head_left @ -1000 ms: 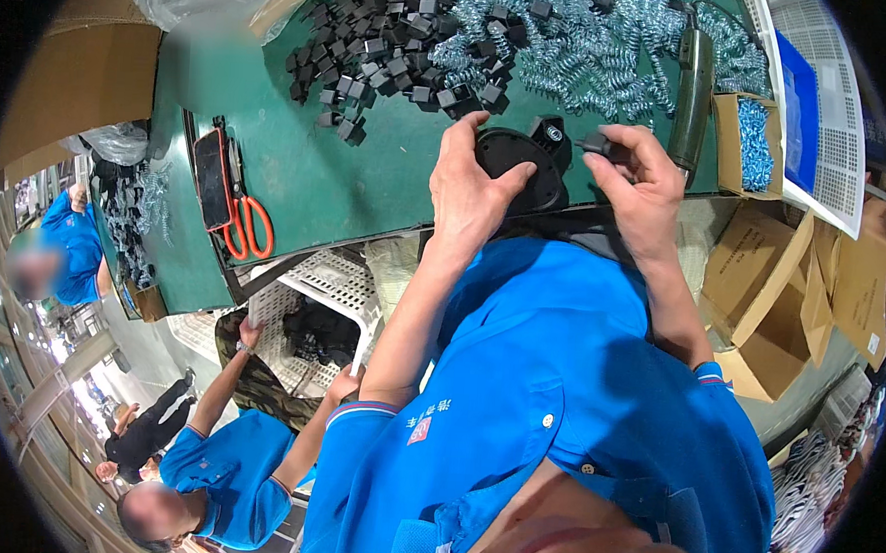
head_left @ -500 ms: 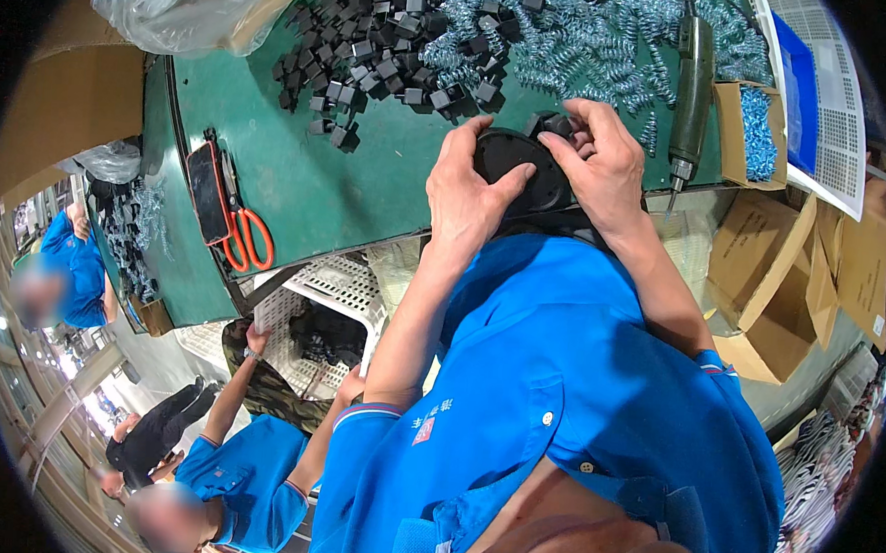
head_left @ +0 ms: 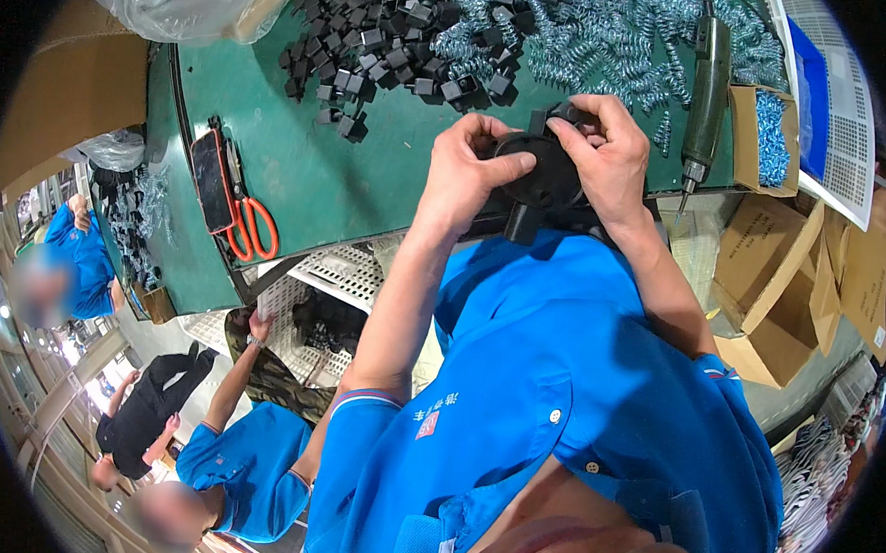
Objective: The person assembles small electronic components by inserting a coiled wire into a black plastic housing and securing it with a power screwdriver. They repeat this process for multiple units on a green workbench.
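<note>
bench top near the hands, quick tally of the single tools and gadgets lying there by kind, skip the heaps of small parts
Scissors with orange handles: 1
Dark phone: 1
Green power screwdriver: 1
Round black part held in the left hand and right hand: 1
Total: 4

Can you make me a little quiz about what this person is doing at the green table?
1. True or false: both hands hold the round black part.
2. What lies beside the flat black device on the green table? A) orange-handled scissors B) a hammer C) a cup
3. Which hand pinches a small black piece at the top of the round part?

Key:
1. True: the left hand and right hand both grip it.
2. A, the orange-handled scissors.
3. The right hand.
</note>
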The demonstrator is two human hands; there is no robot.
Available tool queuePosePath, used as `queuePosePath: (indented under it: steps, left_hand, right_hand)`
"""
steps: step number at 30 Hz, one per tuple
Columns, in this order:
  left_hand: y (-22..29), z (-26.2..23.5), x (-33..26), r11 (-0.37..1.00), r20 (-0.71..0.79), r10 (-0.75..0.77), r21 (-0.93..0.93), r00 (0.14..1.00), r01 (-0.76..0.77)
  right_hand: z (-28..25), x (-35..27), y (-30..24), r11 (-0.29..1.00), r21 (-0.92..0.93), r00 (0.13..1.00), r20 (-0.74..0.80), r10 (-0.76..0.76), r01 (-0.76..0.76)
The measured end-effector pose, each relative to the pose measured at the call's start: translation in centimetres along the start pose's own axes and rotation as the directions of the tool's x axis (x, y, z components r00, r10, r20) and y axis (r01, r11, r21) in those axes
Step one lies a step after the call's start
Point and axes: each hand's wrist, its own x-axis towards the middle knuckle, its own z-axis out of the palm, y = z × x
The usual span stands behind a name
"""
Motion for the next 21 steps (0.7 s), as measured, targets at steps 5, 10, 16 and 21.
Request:
queuePosePath:
  steps: [5, 10, 16, 21]
  left_hand:
    - [-0.5, -0.7, 0.1, 0.813, 0.155, -0.153, -0.542, 0.976, 0.213]
    - [-1.2, 1.4, -0.6, 0.637, 0.247, -0.074, -0.733, 0.966, 0.236]
    - [-1.0, 1.1, -2.1, 0.577, 0.335, 0.017, -0.773, 0.942, 0.264]
    - [-3.1, 2.2, -3.8, 0.514, 0.222, 0.049, -0.842, 0.974, 0.165]
  right_hand:
    - [-0.1, -0.6, -0.6, 0.999, 0.028, 0.999, 0.028, -0.024, 0.023]
    - [-0.4, -0.6, -2.2, 0.978, 0.133, 0.987, -0.026, -0.16, 0.162]
    - [-0.9, -0.8, -4.2, 0.958, 0.161, 0.969, 0.039, -0.245, 0.236]
    - [-1.3, -1.2, -5.5, 0.926, 0.09, 0.92, 0.115, -0.375, 0.366]
